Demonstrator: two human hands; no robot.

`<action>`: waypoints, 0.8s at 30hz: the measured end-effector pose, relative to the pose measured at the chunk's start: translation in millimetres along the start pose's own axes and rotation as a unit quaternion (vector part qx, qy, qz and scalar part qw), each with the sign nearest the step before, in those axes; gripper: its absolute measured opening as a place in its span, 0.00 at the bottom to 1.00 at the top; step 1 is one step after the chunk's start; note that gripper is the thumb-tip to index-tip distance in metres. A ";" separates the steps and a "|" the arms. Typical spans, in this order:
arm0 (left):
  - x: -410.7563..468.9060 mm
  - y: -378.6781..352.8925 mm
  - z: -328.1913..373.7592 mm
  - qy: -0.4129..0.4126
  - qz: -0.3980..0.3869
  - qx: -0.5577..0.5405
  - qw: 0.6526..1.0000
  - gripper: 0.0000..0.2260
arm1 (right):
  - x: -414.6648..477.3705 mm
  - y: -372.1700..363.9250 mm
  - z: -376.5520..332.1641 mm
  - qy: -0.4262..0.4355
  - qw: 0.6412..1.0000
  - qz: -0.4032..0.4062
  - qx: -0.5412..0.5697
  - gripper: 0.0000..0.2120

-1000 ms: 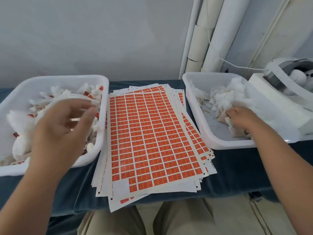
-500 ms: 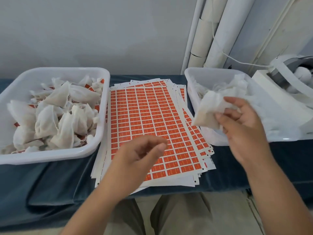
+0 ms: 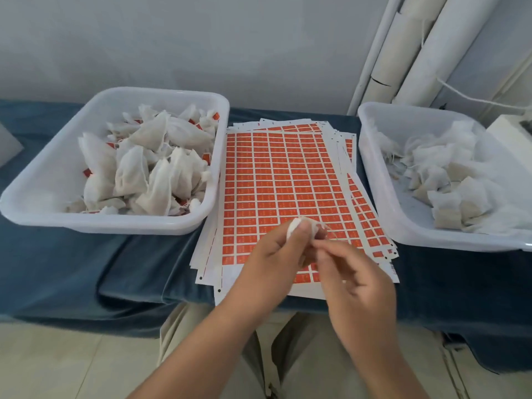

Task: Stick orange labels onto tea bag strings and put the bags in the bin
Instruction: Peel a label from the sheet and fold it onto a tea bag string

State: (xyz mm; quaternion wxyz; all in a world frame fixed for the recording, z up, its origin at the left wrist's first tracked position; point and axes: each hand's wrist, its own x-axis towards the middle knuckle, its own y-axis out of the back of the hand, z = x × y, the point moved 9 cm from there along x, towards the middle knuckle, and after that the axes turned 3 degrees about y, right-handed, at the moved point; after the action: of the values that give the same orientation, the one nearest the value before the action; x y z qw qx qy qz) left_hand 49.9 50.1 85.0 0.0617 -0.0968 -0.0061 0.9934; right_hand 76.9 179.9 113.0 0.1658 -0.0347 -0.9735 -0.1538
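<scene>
We see the left hand (image 3: 273, 257) raised above the near end of the sheets of orange labels (image 3: 276, 180), its fingers (image 3: 289, 240) curled round a small white tea bag (image 3: 296, 225), which shows only at its top between the fingertips. The right hand (image 3: 357, 283) meets it from the right, touching or just beside the bag; its own fingers (image 3: 326, 251) are blurred, and we cannot tell whether they pinch the string or hold nothing. The sheets lie in a loose fanned stack on the blue-covered worktop (image 3: 86, 269), between two white bins. The left bin (image 3: 115, 224) is heaped with tea bags, orange tags showing here and there among them; the right bin (image 3: 374, 174) holds a looser pile of bags with no orange that we can make out. Both bins touch or overlap the edges of the stack. White pipes (image 3: 414, 53) stand against the wall behind the right bin.
</scene>
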 end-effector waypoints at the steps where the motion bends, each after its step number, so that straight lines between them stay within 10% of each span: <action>1: 0.2 2.8 -1.8 0.006 -0.007 0.011 1.000 0.19 | 2.4 7.8 -2.4 0.006 1.000 0.030 -0.006 0.08; 7: -4.8 19.8 -11.0 0.035 -0.008 0.031 0.999 0.20 | 35.0 -3.1 0.7 -0.043 0.986 -0.129 -0.093 0.19; 24: -6.5 27.9 -12.0 -0.024 -0.042 0.146 0.988 0.19 | 29.4 -5.5 0.7 -0.001 0.978 -0.159 -0.136 0.05</action>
State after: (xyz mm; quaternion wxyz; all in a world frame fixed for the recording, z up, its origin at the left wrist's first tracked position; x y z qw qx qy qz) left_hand 55.2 21.7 73.8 0.1171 -0.0629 0.1337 0.9821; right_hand 48.3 175.4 120.6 0.1317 0.0978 -0.9367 -0.3095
